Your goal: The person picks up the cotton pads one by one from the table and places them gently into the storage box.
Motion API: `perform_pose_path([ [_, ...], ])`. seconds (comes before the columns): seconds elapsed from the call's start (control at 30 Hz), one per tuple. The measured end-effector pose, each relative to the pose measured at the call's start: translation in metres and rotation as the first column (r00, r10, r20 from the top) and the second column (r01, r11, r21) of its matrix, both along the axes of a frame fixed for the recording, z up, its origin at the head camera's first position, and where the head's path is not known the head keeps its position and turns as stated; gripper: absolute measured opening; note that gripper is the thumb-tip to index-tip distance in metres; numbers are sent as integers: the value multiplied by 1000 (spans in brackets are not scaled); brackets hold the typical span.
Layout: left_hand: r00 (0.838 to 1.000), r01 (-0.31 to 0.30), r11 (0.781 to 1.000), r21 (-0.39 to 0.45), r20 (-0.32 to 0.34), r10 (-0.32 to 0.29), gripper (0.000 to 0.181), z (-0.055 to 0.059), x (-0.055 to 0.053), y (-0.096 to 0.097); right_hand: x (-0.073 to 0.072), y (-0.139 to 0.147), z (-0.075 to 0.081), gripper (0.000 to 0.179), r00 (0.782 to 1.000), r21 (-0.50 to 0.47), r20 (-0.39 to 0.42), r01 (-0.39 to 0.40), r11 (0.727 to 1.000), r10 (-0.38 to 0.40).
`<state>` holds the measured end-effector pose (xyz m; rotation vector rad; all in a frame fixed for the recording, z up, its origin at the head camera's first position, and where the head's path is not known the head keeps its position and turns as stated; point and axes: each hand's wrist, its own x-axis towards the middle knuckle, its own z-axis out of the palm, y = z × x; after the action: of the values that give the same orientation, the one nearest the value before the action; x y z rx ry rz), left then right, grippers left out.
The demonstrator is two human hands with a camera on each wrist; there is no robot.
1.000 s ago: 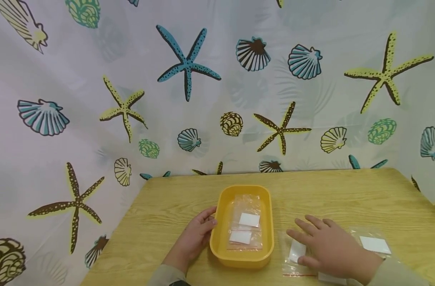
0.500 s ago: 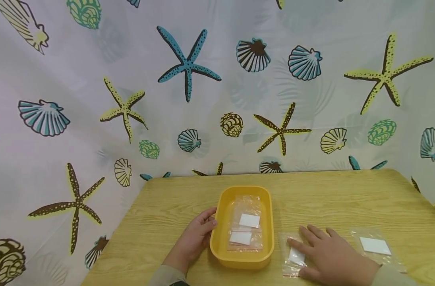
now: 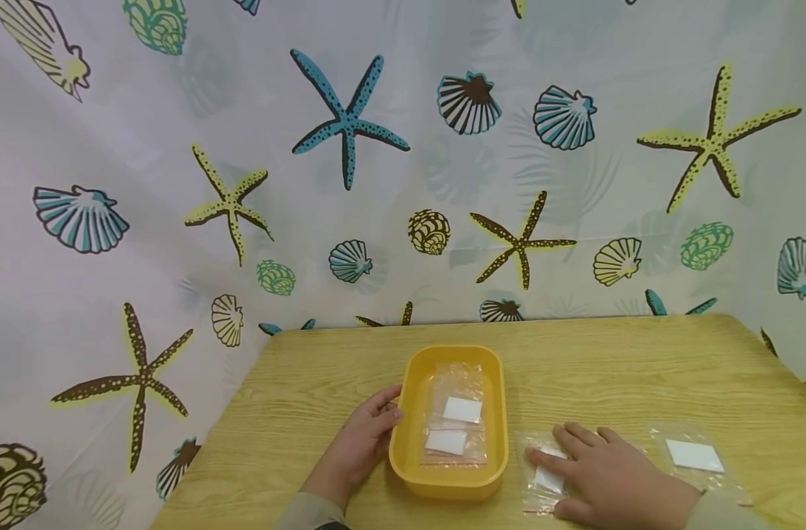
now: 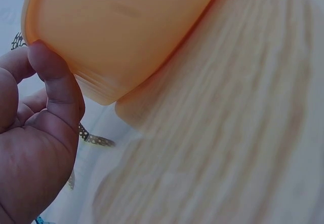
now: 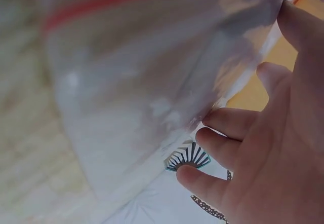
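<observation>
My left hand (image 3: pixel 359 449) grips the left side of a yellow plastic box (image 3: pixel 447 486), its thumb at the rim. The left wrist view shows the thumb (image 4: pixel 55 84) against the box wall (image 4: pixel 121 36). Inside lie clear zip bags (image 3: pixel 458 377) with white cards in them. To the right, my right hand (image 3: pixel 617 478) lies with fingers spread over another zip bag (image 3: pixel 538 502) on the table, touching it. Seen from the right wrist, the fingertips meet the clear film of a bag (image 5: pixel 131 97) with a red zip strip; nothing is plainly pinched.
Farther right, one more zip bag (image 3: pixel 695 455) with a white card lies flat on the wooden table (image 3: pixel 595 368). A curtain (image 3: pixel 409 162) printed with starfish and shells hangs behind the table and at both sides.
My right hand has come down onto the zip bag beside the box and moved slightly toward me. A white card seen below that hand earlier is now hidden. The left hand and box stay put.
</observation>
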<state>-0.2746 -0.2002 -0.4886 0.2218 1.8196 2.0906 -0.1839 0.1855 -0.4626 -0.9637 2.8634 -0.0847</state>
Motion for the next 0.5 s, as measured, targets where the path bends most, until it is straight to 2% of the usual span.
perform_pose_path([
  [0.2, 1000, 2, 1000, -1, -3, -2, 52, 0, 0, 0, 1, 1, 0, 68, 998, -10, -58, -32, 999, 31],
  [0.37, 1000, 1, 1000, -9, -1, -1, 52, 1, 0, 1, 0, 1, 0, 66, 998, -5, -56, -5, 1000, 4],
  [0.5, 1000, 4, 1000, -6, -3, -4, 53, 1, 1, 1, -2, 2, 0, 64, 996, 7, -85, 2, 1000, -2],
])
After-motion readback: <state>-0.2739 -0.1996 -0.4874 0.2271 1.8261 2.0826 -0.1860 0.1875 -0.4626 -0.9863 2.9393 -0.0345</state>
